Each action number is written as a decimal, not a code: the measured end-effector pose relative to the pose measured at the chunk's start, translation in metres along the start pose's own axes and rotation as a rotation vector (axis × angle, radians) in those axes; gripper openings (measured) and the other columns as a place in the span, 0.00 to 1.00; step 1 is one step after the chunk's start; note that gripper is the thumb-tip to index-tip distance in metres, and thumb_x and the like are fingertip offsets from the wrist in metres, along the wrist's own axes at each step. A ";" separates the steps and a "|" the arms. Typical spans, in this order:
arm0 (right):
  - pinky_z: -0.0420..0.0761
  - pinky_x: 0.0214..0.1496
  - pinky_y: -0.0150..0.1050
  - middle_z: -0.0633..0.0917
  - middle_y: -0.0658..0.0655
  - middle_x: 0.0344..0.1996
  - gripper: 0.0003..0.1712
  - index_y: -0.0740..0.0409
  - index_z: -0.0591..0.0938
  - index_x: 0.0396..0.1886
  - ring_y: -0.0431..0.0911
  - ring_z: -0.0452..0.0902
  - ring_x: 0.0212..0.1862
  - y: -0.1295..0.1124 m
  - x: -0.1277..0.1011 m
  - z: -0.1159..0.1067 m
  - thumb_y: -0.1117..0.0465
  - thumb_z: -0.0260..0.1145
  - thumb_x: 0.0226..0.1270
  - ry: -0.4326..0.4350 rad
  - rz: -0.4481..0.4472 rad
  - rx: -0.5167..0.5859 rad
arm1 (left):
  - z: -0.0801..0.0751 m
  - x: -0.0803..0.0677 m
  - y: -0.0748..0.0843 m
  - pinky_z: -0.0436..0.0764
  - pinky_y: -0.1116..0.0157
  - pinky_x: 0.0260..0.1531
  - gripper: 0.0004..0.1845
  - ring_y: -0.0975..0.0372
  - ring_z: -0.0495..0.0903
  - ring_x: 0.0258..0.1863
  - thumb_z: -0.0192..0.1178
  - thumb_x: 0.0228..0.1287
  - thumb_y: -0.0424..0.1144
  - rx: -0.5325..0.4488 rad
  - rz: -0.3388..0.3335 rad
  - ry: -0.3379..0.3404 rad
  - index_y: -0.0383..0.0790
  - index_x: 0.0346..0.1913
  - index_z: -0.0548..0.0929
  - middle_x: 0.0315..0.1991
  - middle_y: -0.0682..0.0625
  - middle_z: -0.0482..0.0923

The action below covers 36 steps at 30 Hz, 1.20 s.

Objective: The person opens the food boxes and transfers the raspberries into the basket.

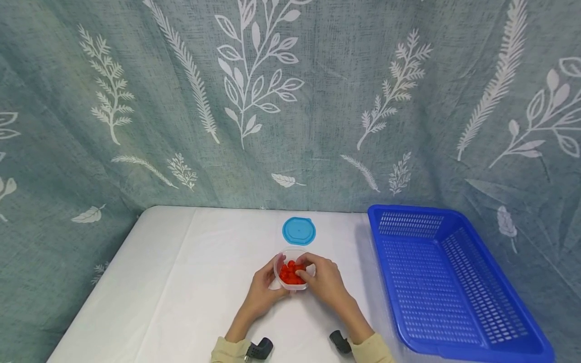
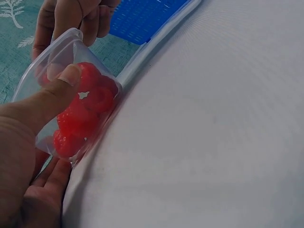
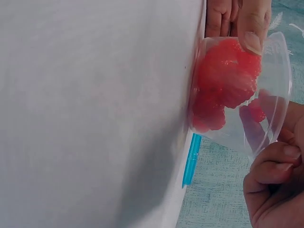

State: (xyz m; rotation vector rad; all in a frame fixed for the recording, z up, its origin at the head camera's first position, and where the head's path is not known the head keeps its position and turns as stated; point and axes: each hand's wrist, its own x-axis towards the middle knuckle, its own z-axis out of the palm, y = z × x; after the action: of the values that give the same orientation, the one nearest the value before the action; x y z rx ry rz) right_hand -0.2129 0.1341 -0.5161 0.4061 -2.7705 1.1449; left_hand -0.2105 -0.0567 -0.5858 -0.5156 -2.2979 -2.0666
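Both hands, left hand and right hand, curl fingers round the open clear tub of red pieces mid-counter; blue lid off behind, blue basket unused.

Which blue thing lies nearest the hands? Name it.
The round blue lid, flat on the table just behind the clear container; the blue basket sits farther right.

Head view: both forearms run out at the bottom edge; the near wall of the clear tub is covered by the left hand and right hand. The red pieces are too small to identify. Basket: near corner cropped.
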 end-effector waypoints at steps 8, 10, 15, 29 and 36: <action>0.81 0.37 0.30 0.88 0.48 0.38 0.10 0.50 0.87 0.41 0.48 0.82 0.44 0.007 0.001 -0.003 0.66 0.75 0.62 -0.005 0.030 0.177 | 0.000 0.000 0.001 0.66 0.55 0.72 0.46 0.51 0.66 0.75 0.76 0.54 0.31 0.020 -0.014 0.001 0.43 0.76 0.67 0.74 0.46 0.69; 0.81 0.37 0.31 0.88 0.47 0.38 0.10 0.50 0.87 0.41 0.47 0.82 0.45 0.007 0.001 -0.003 0.66 0.75 0.61 -0.007 0.036 0.200 | 0.000 0.000 0.000 0.67 0.56 0.72 0.46 0.51 0.66 0.75 0.76 0.54 0.33 0.034 -0.013 -0.003 0.43 0.77 0.67 0.74 0.46 0.69; 0.81 0.38 0.32 0.89 0.47 0.38 0.10 0.49 0.88 0.41 0.46 0.82 0.45 0.007 0.000 -0.006 0.65 0.75 0.62 -0.003 0.047 0.252 | 0.000 0.000 -0.001 0.67 0.57 0.72 0.47 0.50 0.66 0.75 0.76 0.55 0.35 0.057 -0.002 -0.013 0.43 0.77 0.66 0.74 0.46 0.69; 0.89 0.39 0.33 0.88 0.52 0.43 0.10 0.55 0.87 0.46 0.45 0.82 0.47 -0.002 -0.005 -0.006 0.67 0.72 0.66 0.038 0.083 0.536 | 0.000 0.001 0.001 0.65 0.54 0.73 0.47 0.51 0.66 0.75 0.77 0.54 0.35 0.062 -0.018 -0.011 0.39 0.77 0.65 0.74 0.44 0.69; 0.91 0.42 0.47 0.87 0.55 0.45 0.12 0.59 0.85 0.48 0.49 0.82 0.49 -0.015 -0.014 -0.012 0.69 0.71 0.66 0.048 0.110 0.575 | 0.001 0.000 0.001 0.64 0.55 0.74 0.47 0.55 0.66 0.75 0.78 0.53 0.35 0.053 -0.027 -0.005 0.40 0.76 0.66 0.73 0.45 0.70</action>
State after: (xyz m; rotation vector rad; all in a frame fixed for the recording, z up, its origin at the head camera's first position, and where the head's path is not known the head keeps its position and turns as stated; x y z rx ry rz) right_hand -0.1955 0.1350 -0.5009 0.2675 -2.4029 1.9463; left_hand -0.2097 -0.0559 -0.5852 -0.4907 -2.3682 -2.0114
